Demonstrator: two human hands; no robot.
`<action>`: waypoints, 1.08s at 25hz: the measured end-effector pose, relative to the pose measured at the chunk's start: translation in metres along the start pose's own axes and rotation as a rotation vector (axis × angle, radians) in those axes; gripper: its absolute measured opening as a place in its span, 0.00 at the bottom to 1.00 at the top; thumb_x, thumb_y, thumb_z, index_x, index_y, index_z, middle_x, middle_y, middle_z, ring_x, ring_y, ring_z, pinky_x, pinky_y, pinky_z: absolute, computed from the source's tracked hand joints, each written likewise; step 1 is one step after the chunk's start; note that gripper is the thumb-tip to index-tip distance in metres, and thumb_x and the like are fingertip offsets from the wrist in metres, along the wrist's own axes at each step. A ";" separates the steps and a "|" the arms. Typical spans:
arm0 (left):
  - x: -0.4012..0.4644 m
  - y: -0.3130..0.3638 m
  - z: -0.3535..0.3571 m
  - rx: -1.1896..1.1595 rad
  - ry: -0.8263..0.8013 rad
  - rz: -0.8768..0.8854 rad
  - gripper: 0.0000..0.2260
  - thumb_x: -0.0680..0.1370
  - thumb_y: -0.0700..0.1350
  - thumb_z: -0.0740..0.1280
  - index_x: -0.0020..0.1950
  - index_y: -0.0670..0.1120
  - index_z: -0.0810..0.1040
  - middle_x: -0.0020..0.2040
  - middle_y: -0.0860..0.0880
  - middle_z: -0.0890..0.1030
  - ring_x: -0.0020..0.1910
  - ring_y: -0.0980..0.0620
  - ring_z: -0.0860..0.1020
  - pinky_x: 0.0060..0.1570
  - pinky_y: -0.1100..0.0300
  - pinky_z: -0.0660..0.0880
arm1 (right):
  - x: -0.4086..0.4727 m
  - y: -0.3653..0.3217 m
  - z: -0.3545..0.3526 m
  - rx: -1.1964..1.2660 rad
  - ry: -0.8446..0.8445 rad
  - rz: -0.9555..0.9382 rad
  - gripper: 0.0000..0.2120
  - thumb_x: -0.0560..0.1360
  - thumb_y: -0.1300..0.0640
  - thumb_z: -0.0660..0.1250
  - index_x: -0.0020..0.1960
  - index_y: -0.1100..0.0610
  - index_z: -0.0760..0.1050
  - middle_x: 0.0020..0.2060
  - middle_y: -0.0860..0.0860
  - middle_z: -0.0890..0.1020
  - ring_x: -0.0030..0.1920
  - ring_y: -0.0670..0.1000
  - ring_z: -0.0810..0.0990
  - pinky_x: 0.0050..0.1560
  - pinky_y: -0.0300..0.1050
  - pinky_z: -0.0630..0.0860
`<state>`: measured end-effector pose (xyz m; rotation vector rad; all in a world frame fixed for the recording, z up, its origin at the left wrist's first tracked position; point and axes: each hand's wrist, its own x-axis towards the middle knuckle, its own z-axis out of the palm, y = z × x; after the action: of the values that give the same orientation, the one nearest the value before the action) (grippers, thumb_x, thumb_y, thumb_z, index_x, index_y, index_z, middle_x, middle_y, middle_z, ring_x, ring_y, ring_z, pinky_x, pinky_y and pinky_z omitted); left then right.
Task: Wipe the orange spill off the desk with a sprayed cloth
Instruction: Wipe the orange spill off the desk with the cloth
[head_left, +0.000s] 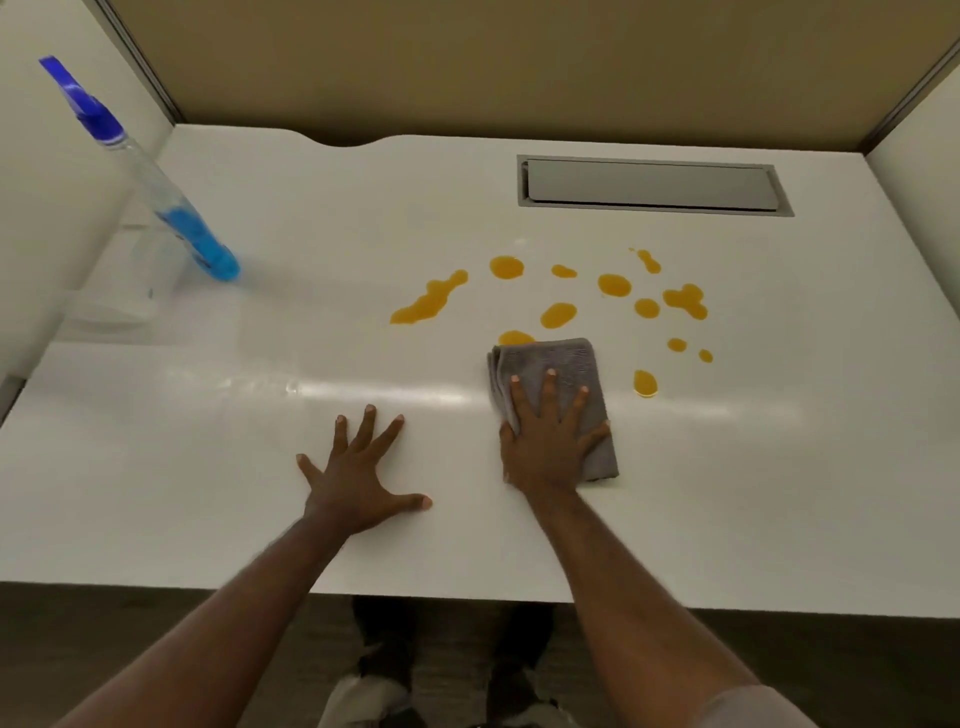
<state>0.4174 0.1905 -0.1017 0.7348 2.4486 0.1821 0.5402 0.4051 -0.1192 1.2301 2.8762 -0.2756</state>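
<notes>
Orange spill (558, 314) lies in several separate drops and puddles across the middle of the white desk (208, 415). A folded grey cloth (571, 358) rests flat just below the spill, its far edge touching one orange drop. My right hand (550, 436) presses flat on the cloth with fingers spread. My left hand (358, 473) lies flat on the bare desk to the left of the cloth, fingers apart, holding nothing. A clear spray bottle (171, 208) with blue liquid and a blue nozzle stands at the far left.
A grey recessed cable hatch (649, 184) is set into the desk at the back right. Beige partition walls close off the back and both sides. The desk's near edge runs just below my forearms, with dark floor and my shoes under it.
</notes>
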 end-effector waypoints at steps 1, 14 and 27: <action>-0.001 0.001 -0.002 0.006 -0.002 -0.010 0.53 0.57 0.79 0.64 0.75 0.69 0.40 0.78 0.60 0.35 0.78 0.49 0.34 0.68 0.25 0.41 | -0.003 -0.018 0.001 0.014 -0.026 -0.111 0.33 0.76 0.42 0.57 0.77 0.37 0.47 0.80 0.51 0.50 0.77 0.67 0.46 0.65 0.80 0.43; 0.003 0.049 -0.003 0.057 0.018 0.121 0.50 0.58 0.82 0.57 0.75 0.70 0.42 0.78 0.61 0.36 0.78 0.50 0.36 0.68 0.25 0.42 | -0.029 0.029 -0.001 -0.020 -0.020 -0.191 0.33 0.75 0.42 0.54 0.77 0.37 0.46 0.80 0.51 0.51 0.77 0.65 0.49 0.66 0.80 0.45; 0.026 0.132 0.019 0.074 -0.014 0.128 0.48 0.62 0.78 0.62 0.76 0.68 0.45 0.78 0.61 0.37 0.78 0.50 0.36 0.68 0.25 0.44 | -0.009 0.151 -0.014 -0.072 0.023 -0.108 0.31 0.76 0.38 0.53 0.77 0.36 0.50 0.79 0.49 0.56 0.77 0.65 0.53 0.65 0.79 0.53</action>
<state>0.4711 0.3152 -0.0927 0.9223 2.4072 0.1356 0.6559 0.5029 -0.1294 1.0767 2.9482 -0.1585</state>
